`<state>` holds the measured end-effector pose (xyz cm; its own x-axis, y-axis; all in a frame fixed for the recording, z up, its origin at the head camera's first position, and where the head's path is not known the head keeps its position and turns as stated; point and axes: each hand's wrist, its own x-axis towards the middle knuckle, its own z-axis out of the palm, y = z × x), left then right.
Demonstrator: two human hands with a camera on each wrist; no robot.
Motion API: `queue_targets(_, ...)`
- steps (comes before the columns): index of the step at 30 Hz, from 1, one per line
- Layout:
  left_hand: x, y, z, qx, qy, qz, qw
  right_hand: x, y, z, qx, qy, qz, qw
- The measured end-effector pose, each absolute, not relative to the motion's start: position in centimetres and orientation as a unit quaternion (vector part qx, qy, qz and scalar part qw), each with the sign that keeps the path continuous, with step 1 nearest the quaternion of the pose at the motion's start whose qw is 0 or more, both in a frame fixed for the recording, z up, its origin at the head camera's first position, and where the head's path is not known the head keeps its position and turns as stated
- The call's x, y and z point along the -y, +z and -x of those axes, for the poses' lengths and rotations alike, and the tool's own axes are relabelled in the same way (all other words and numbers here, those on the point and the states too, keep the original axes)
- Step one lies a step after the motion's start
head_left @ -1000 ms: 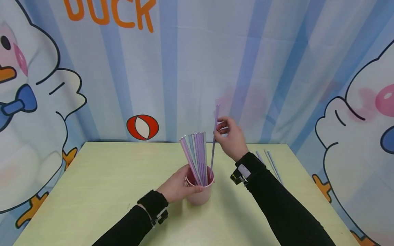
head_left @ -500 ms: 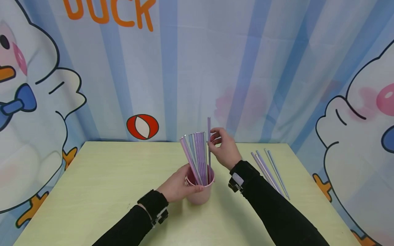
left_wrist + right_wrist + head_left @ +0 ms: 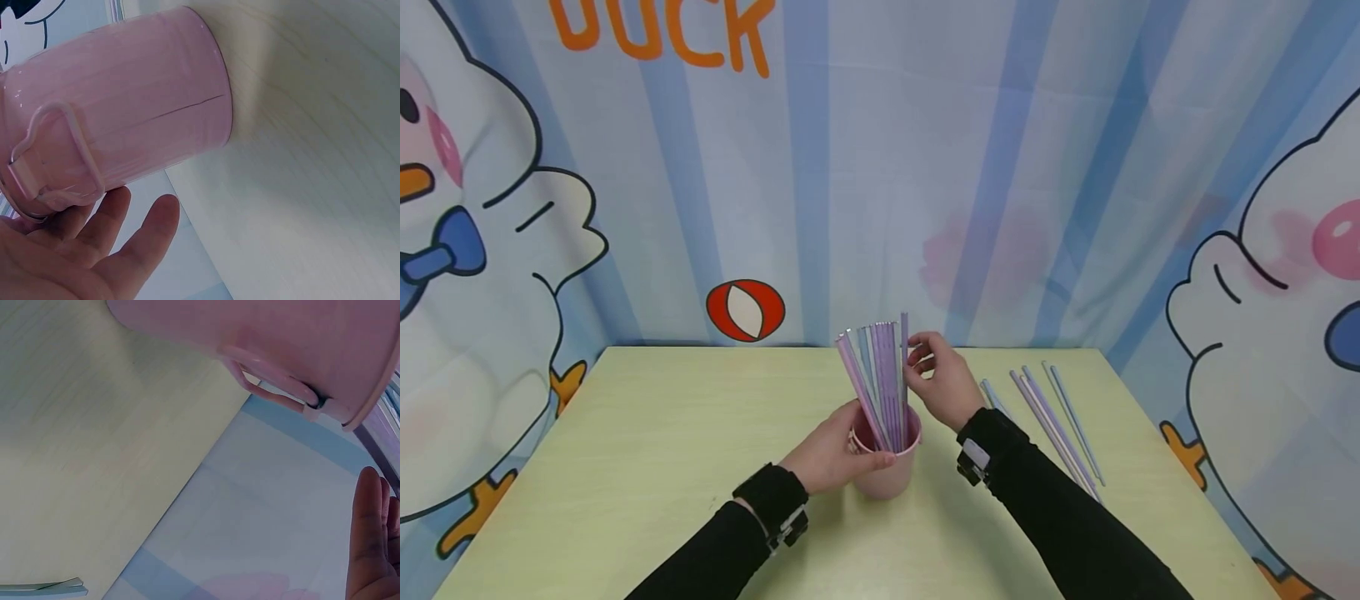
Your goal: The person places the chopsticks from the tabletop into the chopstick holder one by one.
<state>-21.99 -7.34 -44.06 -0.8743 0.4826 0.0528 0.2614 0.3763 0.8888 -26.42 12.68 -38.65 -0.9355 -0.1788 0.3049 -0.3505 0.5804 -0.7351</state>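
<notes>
A small pink bucket [image 3: 887, 482] with side handles stands upright on the table, holding a bundle of purple, pink and pale blue straws [image 3: 887, 383]. My left hand [image 3: 827, 450] grips its rim, thumb in front and fingers behind on the left; in the left wrist view those fingers [image 3: 115, 212] lie by the bucket's wall. On the other side, my right hand [image 3: 943, 379] pinches a purple straw [image 3: 905, 333] that stands in the bucket at the right of the bundle, its top slightly above the others. The right wrist view shows only part of that hand [image 3: 372, 537].
Several loose purple and blue straws [image 3: 1056, 429] lie on the table to the right, partly behind my right forearm. The pale wooden table [image 3: 647, 467] ends at a duck-printed curtain [image 3: 880, 167] hanging behind it.
My right hand has lowered the purple straw into the bucket, moving down and left. More of the loose straws at the right have come into view. The left hand has kept its hold.
</notes>
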Motion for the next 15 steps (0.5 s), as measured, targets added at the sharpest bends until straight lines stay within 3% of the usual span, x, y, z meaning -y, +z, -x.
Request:
queue_targets(8, 7.3, -44.1, 21.8, -0.822, 0.511, -0.229, 0.102, -14.0, -39.1, 26.3, 0.885, 0.426, -0.158, 0.095)
queue_targets(15, 7.2, -44.0, 21.8, -0.834, 0.494, -0.229, 0.094, -18.3, -39.6, 26.7, 0.899, 0.412, -0.127, 0.082)
